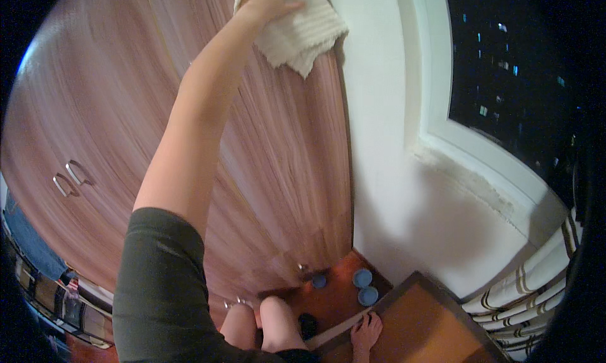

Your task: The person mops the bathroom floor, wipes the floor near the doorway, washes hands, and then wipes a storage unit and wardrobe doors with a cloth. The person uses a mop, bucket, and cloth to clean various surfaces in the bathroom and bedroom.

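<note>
My left arm reaches up across a wood-grain wardrobe [284, 140]. At the top, my left hand [267, 3] holds a white ribbed cloth [303, 32] against the wardrobe front near its right edge. Part of that hand is cut off by the frame, and the cloth's ragged lower corner hangs below it. Low in the picture, my right hand [367, 330] rests with spread fingers at the pale edge of a brown wooden surface [421, 325]. It has no loose object in it.
Metal handles [75, 174] stick out from the wardrobe at left. Several round blue objects [362, 278] are on the reddish floor by the corner. A white wall [378, 126], a window [502, 69] and a striped curtain [530, 292] are on the right. My bare knees [279, 320] are below.
</note>
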`<state>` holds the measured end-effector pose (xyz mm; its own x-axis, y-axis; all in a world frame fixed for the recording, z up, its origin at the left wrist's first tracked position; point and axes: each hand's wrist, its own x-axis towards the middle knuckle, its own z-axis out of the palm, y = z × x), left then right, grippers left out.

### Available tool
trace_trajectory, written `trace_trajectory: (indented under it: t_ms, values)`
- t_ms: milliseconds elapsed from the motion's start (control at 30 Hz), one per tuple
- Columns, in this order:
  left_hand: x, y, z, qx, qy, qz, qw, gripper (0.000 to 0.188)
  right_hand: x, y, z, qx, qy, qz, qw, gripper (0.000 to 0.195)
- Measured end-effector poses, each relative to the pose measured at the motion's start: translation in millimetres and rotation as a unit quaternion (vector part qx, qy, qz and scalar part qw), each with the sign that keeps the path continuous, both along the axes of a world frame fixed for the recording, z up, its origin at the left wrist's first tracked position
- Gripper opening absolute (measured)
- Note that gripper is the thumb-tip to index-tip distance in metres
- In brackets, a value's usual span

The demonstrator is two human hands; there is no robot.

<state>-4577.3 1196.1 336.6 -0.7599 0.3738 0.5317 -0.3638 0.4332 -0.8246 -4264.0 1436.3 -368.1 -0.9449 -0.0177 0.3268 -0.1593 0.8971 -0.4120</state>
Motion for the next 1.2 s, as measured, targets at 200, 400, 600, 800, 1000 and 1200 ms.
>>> trace_trajectory:
  t_ms: [200,400,600,800,1000,1200]
  values:
    - [-84.5,-33.7,-145.1,0.052,0.067,-0.167,0.982,0.073,-0.7,3.9,5.2,0.017,0.040,-0.015,0.999,0.035]
    - [-34.0,-61.6,-405.6,0.293,-0.400,-0.178,0.850,0.080,-1.5,0.7,7.9,0.018,0.034,-0.028,0.999,0.035]
    - [-45.4,-96.9,-441.9,0.044,-0.376,-0.123,0.917,0.080,-3.6,2.7,5.5,0.050,0.002,-0.022,0.999,0.039]
    - [-107.0,-83.2,-173.7,0.236,-0.174,-0.426,0.856,0.075,0.6,-4.6,9.3,0.058,-0.055,-0.026,0.996,0.042]
    - [-13.2,-40.3,-163.3,0.104,-0.034,-0.149,0.983,0.067,-3.4,-7.1,25.2,0.094,-0.068,-0.033,0.993,0.050]
    - [-14.3,-94.5,-331.4,0.061,-0.304,-0.143,0.940,0.079,-76.3,24.1,84.1,0.104,-0.010,0.035,0.994,0.058]
